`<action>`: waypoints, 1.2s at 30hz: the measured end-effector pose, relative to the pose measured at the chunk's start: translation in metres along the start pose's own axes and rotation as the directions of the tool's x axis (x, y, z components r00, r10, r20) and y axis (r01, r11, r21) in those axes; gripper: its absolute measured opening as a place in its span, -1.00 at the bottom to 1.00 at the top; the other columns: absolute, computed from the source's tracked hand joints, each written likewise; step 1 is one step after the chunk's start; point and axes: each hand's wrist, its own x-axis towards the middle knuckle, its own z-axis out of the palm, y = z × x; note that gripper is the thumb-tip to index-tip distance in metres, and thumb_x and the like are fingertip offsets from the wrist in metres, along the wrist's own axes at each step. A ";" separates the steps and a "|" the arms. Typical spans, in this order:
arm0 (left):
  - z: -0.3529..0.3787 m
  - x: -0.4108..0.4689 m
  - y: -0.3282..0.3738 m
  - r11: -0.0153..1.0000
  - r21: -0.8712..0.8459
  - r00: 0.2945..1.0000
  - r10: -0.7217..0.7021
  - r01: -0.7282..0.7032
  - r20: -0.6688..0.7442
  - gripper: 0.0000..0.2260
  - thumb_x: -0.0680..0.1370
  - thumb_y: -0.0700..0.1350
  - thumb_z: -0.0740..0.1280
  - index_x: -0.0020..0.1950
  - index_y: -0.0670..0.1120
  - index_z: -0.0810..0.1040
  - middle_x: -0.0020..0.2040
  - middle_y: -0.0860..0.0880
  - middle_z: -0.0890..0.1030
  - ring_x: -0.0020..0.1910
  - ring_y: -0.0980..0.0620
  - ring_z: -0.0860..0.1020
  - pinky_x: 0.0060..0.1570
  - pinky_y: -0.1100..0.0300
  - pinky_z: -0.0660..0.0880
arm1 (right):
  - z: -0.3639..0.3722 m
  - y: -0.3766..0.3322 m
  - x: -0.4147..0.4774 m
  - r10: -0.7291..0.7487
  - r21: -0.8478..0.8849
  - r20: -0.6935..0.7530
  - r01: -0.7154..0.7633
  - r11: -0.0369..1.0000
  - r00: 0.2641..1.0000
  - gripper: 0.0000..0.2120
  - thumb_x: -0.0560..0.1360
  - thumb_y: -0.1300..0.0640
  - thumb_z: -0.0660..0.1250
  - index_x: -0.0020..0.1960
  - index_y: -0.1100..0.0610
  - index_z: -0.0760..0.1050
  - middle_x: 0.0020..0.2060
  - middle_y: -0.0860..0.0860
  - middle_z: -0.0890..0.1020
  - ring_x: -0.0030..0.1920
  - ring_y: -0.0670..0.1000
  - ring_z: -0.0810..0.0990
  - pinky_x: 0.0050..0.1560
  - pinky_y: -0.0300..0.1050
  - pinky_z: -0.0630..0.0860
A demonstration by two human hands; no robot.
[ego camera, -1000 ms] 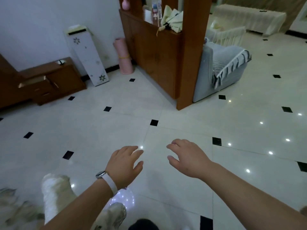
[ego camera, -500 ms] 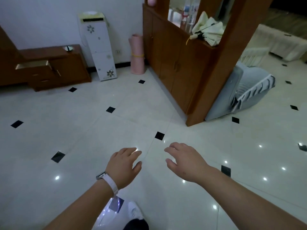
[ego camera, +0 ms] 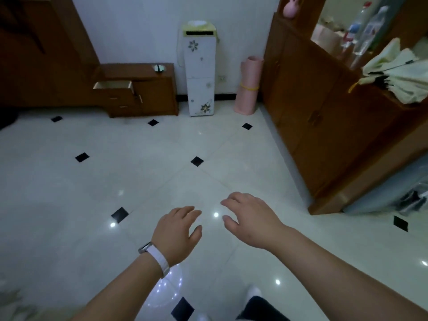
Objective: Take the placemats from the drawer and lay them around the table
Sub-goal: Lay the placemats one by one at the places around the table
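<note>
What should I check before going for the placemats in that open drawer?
1. Left hand free: ok, fingers relaxed, holding nothing.
2. Right hand free: ok, holding nothing.
3. Top drawer of the low cabinet pulled out: ok.
4. Placemats in the drawer: cannot tell, its inside is hidden from this angle.
5. Drawer within reach: not ok, it stands across the tiled floor, well beyond both hands.
6. Table located: not ok, no table shows in this view.
</note>
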 end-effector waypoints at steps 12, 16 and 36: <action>-0.038 0.113 -0.078 0.905 0.105 0.908 -0.399 0.413 -0.128 -0.58 0.47 0.14 0.18 0.19 -0.01 0.61 0.16 -0.04 0.64 0.08 -0.10 0.61 -0.02 0.01 0.56 | -0.022 0.050 0.228 -0.378 0.000 0.118 0.381 0.925 0.918 -0.54 0.59 -0.16 0.09 0.41 0.01 0.37 0.33 -0.03 0.45 0.26 0.06 0.44 0.25 -0.01 0.36; -0.059 0.155 -0.077 0.847 0.124 0.848 -0.486 0.516 -0.212 -0.58 0.48 0.15 0.17 0.22 -0.01 0.59 0.18 -0.05 0.63 0.10 -0.10 0.60 0.00 -0.02 0.56 | -0.052 0.060 0.292 -0.503 0.007 0.145 0.508 0.861 0.852 -0.49 0.57 -0.18 0.02 0.40 0.03 0.38 0.31 -0.03 0.47 0.25 0.06 0.44 0.24 -0.02 0.37; -0.085 0.163 -0.208 0.599 -0.050 0.548 -0.759 0.799 -0.351 -0.56 0.48 0.16 0.17 0.22 -0.01 0.59 0.18 -0.05 0.62 0.11 -0.09 0.59 0.04 -0.02 0.54 | -0.040 -0.067 0.470 -0.729 -0.011 0.252 0.755 0.655 0.636 -0.56 0.54 -0.14 0.08 0.32 0.02 0.44 0.19 -0.04 0.53 0.16 0.05 0.48 0.16 -0.03 0.41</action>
